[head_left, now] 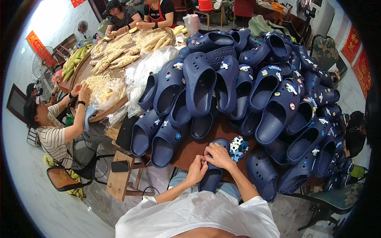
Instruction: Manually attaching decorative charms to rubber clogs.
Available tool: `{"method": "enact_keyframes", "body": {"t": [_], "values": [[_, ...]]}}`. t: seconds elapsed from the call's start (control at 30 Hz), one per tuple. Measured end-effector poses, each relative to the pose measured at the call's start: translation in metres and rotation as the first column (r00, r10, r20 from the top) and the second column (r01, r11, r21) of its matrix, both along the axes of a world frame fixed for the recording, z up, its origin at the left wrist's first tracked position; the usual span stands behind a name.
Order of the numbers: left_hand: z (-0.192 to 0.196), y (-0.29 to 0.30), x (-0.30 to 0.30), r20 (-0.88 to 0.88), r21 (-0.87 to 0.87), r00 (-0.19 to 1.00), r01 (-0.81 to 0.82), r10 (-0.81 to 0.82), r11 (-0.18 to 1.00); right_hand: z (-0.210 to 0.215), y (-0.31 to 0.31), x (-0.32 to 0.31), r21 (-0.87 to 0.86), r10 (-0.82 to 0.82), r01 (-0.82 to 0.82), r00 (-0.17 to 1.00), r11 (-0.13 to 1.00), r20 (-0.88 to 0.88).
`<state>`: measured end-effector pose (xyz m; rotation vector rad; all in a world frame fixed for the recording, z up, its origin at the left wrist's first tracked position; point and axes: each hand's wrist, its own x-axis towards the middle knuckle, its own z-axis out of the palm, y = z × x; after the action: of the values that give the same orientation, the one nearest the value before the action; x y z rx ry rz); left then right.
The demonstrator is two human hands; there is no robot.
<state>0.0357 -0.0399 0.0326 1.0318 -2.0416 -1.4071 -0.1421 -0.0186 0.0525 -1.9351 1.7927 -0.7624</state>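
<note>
A navy clog [210, 180] stands between my hands at the table's near edge, its heel end toward me. My right hand [219, 155] lies over the clog's upper with bent fingers gripping it. Close on the left, my left hand [196, 170] is pinched, its fingertips meeting those of the right at the side of the upper. Whatever small piece sits between the fingertips is hidden. Just right of my right hand lies a heap of small blue, white and green shoe charms [239, 147].
A big pile of navy clogs [274, 79], many with charms, covers the brown table [220, 133]. At the left, people sit around a round tray [81, 75] of corn cobs and kernels. A phone [120, 166] rests on a wooden stool [118, 182]; a chair [333, 198] stands right.
</note>
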Motion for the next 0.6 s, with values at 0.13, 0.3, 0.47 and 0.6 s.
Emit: {"method": "enact_keyframes", "body": {"t": [0.13,0.3,0.47,0.6], "values": [[-0.013,-0.001,0.000,0.011,-0.055,1.000,0.001,-0.001,0.998,-0.004,0.000,0.001,-0.018,0.010,-0.010,1.000,1.000,-0.010],[-0.011,-0.003,0.002,0.012,-0.113,0.998,0.061,-0.060,0.992,-0.003,0.005,0.003,-0.023,0.002,-0.002,1.000,1.000,0.008],[-0.027,-0.008,0.023,0.002,-0.081,0.997,0.077,-0.077,0.994,-0.005,0.012,0.007,-0.115,-0.059,0.072,0.991,0.991,0.118],[-0.031,-0.014,0.020,-0.057,-0.037,0.998,-0.007,0.005,0.999,0.002,0.019,0.005,-0.125,-0.178,0.233,0.923,0.964,0.341]]}}
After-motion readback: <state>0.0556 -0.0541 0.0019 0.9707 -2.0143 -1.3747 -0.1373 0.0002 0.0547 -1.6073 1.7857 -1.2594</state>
